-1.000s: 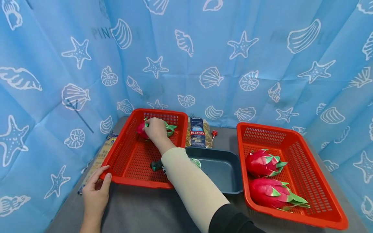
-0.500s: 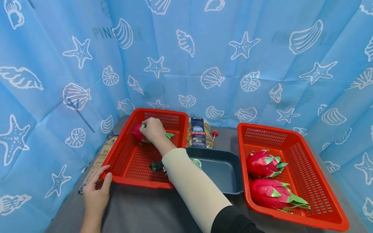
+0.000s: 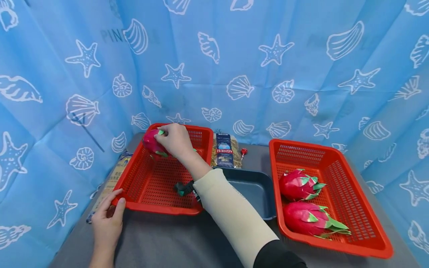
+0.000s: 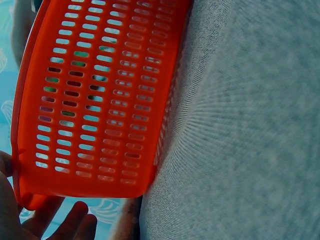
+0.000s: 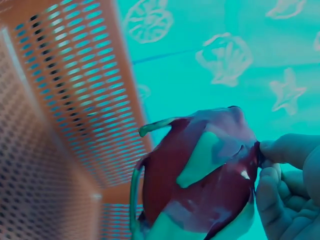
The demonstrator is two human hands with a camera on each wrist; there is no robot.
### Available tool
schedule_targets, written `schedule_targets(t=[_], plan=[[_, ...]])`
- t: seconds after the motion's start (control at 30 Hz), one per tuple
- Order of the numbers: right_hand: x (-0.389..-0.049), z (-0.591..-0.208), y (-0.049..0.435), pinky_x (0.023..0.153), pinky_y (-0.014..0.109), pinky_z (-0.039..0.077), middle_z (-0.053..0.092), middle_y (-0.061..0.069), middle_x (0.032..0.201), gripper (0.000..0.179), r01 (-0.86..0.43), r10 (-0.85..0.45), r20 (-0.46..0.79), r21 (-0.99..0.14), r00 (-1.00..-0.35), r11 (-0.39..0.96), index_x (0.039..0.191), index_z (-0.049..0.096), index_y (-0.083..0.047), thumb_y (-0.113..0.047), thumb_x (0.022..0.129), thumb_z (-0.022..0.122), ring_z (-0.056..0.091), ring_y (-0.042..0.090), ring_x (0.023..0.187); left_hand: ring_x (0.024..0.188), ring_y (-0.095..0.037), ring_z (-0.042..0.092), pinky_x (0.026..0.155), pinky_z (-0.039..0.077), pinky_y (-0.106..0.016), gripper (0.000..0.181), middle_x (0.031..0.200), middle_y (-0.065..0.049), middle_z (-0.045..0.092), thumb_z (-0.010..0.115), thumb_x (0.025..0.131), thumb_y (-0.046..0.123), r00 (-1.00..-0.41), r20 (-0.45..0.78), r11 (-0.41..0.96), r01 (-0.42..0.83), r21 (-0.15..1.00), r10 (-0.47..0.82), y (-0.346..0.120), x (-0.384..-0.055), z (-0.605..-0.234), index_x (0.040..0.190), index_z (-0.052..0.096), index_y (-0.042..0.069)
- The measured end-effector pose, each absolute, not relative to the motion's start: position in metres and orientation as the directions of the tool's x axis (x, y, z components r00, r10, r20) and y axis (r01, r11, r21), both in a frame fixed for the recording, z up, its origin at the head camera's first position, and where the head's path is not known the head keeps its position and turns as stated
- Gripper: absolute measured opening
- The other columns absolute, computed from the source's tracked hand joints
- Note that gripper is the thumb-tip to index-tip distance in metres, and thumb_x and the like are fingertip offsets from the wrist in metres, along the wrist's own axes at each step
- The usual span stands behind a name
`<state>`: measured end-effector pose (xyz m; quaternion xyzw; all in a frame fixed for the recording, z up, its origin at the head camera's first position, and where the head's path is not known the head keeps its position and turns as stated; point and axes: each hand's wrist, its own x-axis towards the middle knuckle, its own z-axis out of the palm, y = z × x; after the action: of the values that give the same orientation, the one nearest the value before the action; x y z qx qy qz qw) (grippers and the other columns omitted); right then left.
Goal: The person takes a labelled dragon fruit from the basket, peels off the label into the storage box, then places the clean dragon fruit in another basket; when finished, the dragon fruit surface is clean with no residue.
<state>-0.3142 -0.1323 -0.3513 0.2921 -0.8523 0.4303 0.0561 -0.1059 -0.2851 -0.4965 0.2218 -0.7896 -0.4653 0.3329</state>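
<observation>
My right hand (image 3: 175, 141) pinches a pink dragon fruit (image 3: 152, 143) with green leaf tips, held up at the back left of the left red plastic basket (image 3: 157, 212). In the right wrist view, thumb and fingers nip the edge of the dragon fruit (image 5: 200, 170), and its body hangs beside the basket wall (image 5: 90, 80). My left hand (image 3: 106, 223) grips the near left corner of that same basket, thumb on the inner side. The left wrist view has the fingers (image 4: 65, 220) around the corner of the slotted basket wall (image 4: 100, 182).
Two dragon fruits (image 3: 299, 184) lie in the right red basket (image 3: 375, 251). A dark tray (image 3: 258, 190) sits between the baskets. Behind it are a pasta bag (image 3: 225, 150) and a red lollipop (image 3: 243, 152). A yellowish packet (image 3: 115, 175) lies left of the left basket.
The right hand has lifted the dragon fruit from the left basket's floor, up and to the left, towards the rim. The left hand stays on the corner. The head view has shifted slightly.
</observation>
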Motion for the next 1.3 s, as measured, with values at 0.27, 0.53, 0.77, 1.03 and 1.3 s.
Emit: schedule_targets(t=[0.27, 0.53, 0.77, 1.03, 1.3], plan=[[-0.292, -0.296, -0.094, 0.077, 0.02, 0.054, 0.074, -0.003, 0.086, 0.027, -0.582, -0.447, 0.401, -0.702, -0.8, 0.412, 0.12, 0.077, -0.008, -0.022, 0.097, 0.073, 0.064, 0.003, 0.078, 0.106, -0.003, 0.053, 0.079, 0.043, -0.004, 0.035, 0.137, -0.009, 0.063, 0.065, 0.101, 0.019, -0.691, 0.32, 0.47, -0.033, 0.882, -0.649, -0.282, -0.109, -0.494, 0.135, 0.069, 0.013], [-0.274, -0.259, -0.04, 0.075, 0.023, 0.056, 0.074, 0.0, 0.091, 0.025, -0.595, -0.516, 0.369, -0.703, -0.774, 0.39, 0.12, 0.076, -0.007, -0.018, 0.099, 0.07, 0.067, 0.008, 0.081, 0.105, -0.003, 0.053, 0.077, 0.042, -0.003, 0.035, 0.137, -0.009, 0.063, 0.066, 0.101, 0.02, -0.682, 0.303, 0.458, -0.053, 0.887, -0.666, -0.282, -0.104, -0.497, 0.135, 0.069, 0.013], [-0.249, -0.247, 0.011, 0.074, 0.026, 0.057, 0.072, -0.002, 0.086, 0.027, -0.599, -0.521, 0.353, -0.67, -0.777, 0.439, 0.121, 0.076, -0.007, -0.018, 0.097, 0.072, 0.066, 0.011, 0.078, 0.107, -0.008, 0.051, 0.075, 0.04, -0.002, 0.037, 0.139, -0.008, 0.061, 0.063, 0.103, 0.026, -0.686, 0.259, 0.448, -0.109, 0.887, -0.68, -0.282, -0.104, -0.497, 0.138, 0.067, 0.015], [-0.201, -0.251, 0.068, 0.066, 0.029, 0.057, 0.069, -0.006, 0.083, 0.033, -0.625, -0.523, 0.376, -0.626, -0.765, 0.466, 0.123, 0.076, -0.009, -0.019, 0.092, 0.079, 0.063, 0.012, 0.073, 0.103, -0.002, 0.051, 0.075, 0.04, -0.003, 0.035, 0.133, -0.012, 0.063, 0.065, 0.102, 0.022, -0.67, 0.309, 0.46, -0.056, 0.886, -0.675, -0.282, -0.104, -0.5, 0.135, 0.069, 0.011], [-0.149, -0.276, 0.107, 0.058, 0.026, 0.052, 0.062, -0.012, 0.081, 0.035, -0.636, -0.496, 0.415, -0.622, -0.763, 0.457, 0.12, 0.076, -0.01, -0.018, 0.087, 0.084, 0.059, 0.007, 0.067, 0.101, -0.001, 0.051, 0.076, 0.039, -0.002, 0.037, 0.134, -0.011, 0.064, 0.063, 0.103, 0.027, -0.67, 0.294, 0.465, -0.086, 0.881, -0.681, -0.278, -0.104, -0.496, 0.137, 0.068, 0.013]])
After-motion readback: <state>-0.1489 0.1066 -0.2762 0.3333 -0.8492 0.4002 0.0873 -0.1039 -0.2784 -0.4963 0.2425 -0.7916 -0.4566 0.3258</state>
